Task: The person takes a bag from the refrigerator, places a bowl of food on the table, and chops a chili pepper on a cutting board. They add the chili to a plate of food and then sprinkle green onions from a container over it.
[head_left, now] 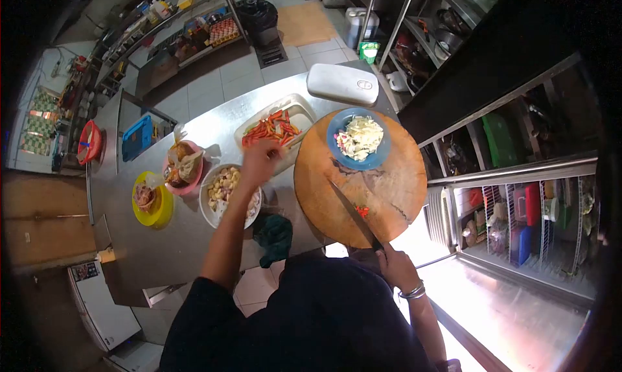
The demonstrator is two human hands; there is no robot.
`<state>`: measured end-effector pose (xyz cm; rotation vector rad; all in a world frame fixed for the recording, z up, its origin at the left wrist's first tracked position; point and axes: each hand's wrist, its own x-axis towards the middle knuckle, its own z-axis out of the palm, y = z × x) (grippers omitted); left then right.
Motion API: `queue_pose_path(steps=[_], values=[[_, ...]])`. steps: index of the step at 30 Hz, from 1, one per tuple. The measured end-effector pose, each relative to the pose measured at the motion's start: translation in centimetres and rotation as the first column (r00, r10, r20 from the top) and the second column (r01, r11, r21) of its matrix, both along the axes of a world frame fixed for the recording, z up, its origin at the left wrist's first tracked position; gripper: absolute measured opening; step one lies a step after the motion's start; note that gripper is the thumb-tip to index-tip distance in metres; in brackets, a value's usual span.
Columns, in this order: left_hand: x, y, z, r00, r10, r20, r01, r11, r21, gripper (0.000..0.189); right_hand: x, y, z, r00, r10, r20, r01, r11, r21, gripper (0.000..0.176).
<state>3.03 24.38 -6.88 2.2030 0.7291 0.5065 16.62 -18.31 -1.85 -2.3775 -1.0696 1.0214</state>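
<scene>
Beneath your left hand: red chillies in white tray, hand pinched on some. Right hand: clamped on knife, blade ahead on chopping board. Keep blade flat while picking.

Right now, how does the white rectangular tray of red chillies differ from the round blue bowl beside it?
The white rectangular tray holds whole red chillies; the round blue bowl holds pale chopped pieces. The tray sits on the steel counter, the bowl on the round wooden chopping board. The left hand is at the tray; the right hand, holding a long knife, is clear of the bowl. Both hold food.
</scene>
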Motion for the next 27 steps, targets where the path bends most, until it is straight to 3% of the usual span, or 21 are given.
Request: queue_pose_path(steps=[4,6,8,15,18,20,24,27], values=[[-0.7,-11.7,-0.4,0.98,-0.197,0.042,0.198,0.98,-0.035,0.009,1.3,-0.5,-1.9,0.972,0.188,0.137,-0.179,0.981,-0.073,0.032],[-0.4,-16.2,0.1,0.973,-0.231,0.02,0.232,0.969,-0.084,0.008,1.7,0.2,-0.8,0.994,0.097,0.04,-0.093,0.992,-0.088,0.028],[0.0,-18.4,0.8,0.944,-0.327,-0.039,0.318,0.935,-0.154,0.008,2.0,0.4,-1.0,0.988,0.14,0.072,-0.137,0.989,-0.046,0.027],[1.5,-19.8,-0.8,0.949,-0.315,0.037,0.317,0.946,-0.071,0.007,3.2,-0.3,-2.2,0.954,0.26,0.151,-0.261,0.965,-0.01,0.025],[1.7,-19.9,-3.2,0.939,-0.34,0.058,0.341,0.94,-0.023,0.007,3.0,0.8,2.4,0.953,0.285,0.104,-0.272,0.955,-0.119,0.021],[1.7,-19.8,-2.6,0.933,-0.359,0.032,0.36,0.933,-0.02,0.021,3.1,1.0,5.0,0.935,0.347,0.072,-0.323,0.917,-0.234,0.021],[1.9,-20.0,-1.7,0.941,-0.338,0.009,0.337,0.939,-0.063,0.019,2.5,0.1,2.4,0.944,0.323,0.07,-0.303,0.93,-0.21,0.023],[1.7,-19.8,-2.5,0.924,-0.37,-0.098,0.369,0.929,-0.034,0.022,2.4,-0.4,-0.9,0.951,0.294,0.092,-0.287,0.954,-0.085,0.023]])
